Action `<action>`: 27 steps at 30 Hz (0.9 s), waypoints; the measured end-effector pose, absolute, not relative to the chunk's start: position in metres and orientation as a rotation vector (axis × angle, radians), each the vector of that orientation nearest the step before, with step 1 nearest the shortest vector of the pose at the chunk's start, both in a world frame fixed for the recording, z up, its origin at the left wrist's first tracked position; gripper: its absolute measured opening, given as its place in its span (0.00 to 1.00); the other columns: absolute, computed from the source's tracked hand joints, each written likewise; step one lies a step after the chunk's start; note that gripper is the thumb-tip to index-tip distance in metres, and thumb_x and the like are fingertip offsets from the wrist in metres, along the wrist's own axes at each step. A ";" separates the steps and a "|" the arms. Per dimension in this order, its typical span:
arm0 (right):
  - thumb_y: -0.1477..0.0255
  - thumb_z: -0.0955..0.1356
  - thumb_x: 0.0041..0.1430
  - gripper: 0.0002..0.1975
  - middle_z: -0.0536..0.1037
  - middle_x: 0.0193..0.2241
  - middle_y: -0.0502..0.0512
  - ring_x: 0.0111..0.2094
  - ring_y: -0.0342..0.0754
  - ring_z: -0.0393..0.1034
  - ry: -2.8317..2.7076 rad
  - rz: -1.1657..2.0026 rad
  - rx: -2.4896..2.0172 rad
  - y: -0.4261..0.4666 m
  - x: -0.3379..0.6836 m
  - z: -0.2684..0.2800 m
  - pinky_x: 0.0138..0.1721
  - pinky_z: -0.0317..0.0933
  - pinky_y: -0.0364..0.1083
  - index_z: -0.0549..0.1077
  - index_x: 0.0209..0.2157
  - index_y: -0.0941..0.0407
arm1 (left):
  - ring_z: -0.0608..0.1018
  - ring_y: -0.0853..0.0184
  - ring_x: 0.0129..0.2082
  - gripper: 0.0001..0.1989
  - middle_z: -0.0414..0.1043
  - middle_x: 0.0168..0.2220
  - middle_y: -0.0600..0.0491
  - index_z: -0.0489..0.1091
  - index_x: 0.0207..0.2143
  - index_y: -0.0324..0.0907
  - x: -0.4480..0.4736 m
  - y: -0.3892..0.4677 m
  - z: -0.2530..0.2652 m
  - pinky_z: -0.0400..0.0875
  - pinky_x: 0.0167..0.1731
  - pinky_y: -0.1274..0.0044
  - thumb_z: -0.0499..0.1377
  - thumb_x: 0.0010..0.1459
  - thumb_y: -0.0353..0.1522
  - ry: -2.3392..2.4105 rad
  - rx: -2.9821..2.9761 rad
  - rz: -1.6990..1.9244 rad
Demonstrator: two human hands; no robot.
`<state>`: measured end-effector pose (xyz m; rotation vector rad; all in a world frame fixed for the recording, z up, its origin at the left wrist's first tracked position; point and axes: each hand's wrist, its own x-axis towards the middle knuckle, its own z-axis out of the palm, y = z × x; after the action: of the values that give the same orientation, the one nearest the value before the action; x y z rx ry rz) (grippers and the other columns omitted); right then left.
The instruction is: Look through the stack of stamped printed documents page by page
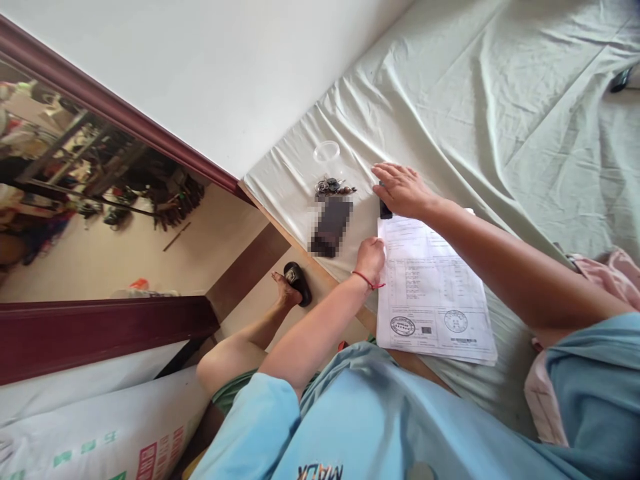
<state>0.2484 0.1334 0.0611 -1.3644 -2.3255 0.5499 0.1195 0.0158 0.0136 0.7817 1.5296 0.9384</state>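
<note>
A stack of printed papers (433, 287) with round and oval stamps lies on the cloth-covered bed, close to my body. My left hand (371, 257), with a red string bracelet at its wrist, is closed on the left edge of the stack; its fingertips are partly hidden. At the upper left corner of the papers, my right hand (403, 190) reaches over and presses on what looks like a black stapler (385, 209). Most of that stapler is hidden under my palm and fingers.
Left of the papers lie a dark phone-like object (331, 227), blurred out, a bunch of keys (333, 187) and a clear round container (327, 152). Pink cloth (613, 277) lies at the right. A wall (225, 73) borders the bed; a white printed sack (110, 427) stands lower left.
</note>
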 end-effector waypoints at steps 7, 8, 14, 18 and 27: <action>0.61 0.54 0.76 0.31 0.54 0.76 0.58 0.77 0.61 0.43 -2.433 0.677 -1.482 0.143 0.229 0.037 0.72 0.31 0.73 0.62 0.73 0.56 | 0.61 0.69 0.25 0.17 0.55 0.20 0.58 0.59 0.17 0.43 0.118 0.017 0.020 0.54 0.30 0.74 0.53 0.59 0.26 1.664 0.929 0.821; 0.62 0.54 0.76 0.30 0.55 0.76 0.58 0.77 0.60 0.43 -2.424 0.655 -1.480 0.141 0.229 0.034 0.73 0.31 0.73 0.63 0.72 0.55 | 0.61 0.69 0.25 0.17 0.54 0.20 0.58 0.59 0.17 0.43 0.118 0.017 0.021 0.54 0.30 0.74 0.53 0.59 0.26 1.690 0.954 0.800; 0.65 0.56 0.74 0.27 0.66 0.71 0.60 0.72 0.59 0.52 -2.384 0.557 -1.452 0.138 0.226 0.028 0.74 0.42 0.60 0.73 0.66 0.58 | 0.67 0.67 0.27 0.17 0.63 0.22 0.56 0.63 0.20 0.43 0.120 0.019 0.019 0.58 0.31 0.74 0.52 0.62 0.26 1.721 0.986 0.757; 0.65 0.56 0.73 0.28 0.70 0.67 0.65 0.69 0.64 0.56 -2.270 0.552 -1.542 0.136 0.218 0.024 0.71 0.50 0.60 0.78 0.60 0.61 | 0.68 0.66 0.28 0.17 0.61 0.21 0.56 0.62 0.19 0.43 0.114 0.011 0.015 0.59 0.33 0.74 0.53 0.62 0.26 1.766 1.118 0.744; 0.61 0.54 0.75 0.29 0.67 0.69 0.69 0.70 0.63 0.58 -2.007 0.579 -1.640 0.106 0.215 0.048 0.69 0.53 0.62 0.73 0.63 0.61 | 0.72 0.64 0.31 0.15 0.71 0.27 0.53 0.64 0.26 0.44 0.089 -0.057 0.008 0.65 0.35 0.74 0.56 0.68 0.36 1.621 1.254 0.857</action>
<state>0.2153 0.1059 0.0477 -1.6400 -2.0070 0.5795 0.0891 -0.0568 0.0083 1.2544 1.6213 0.8570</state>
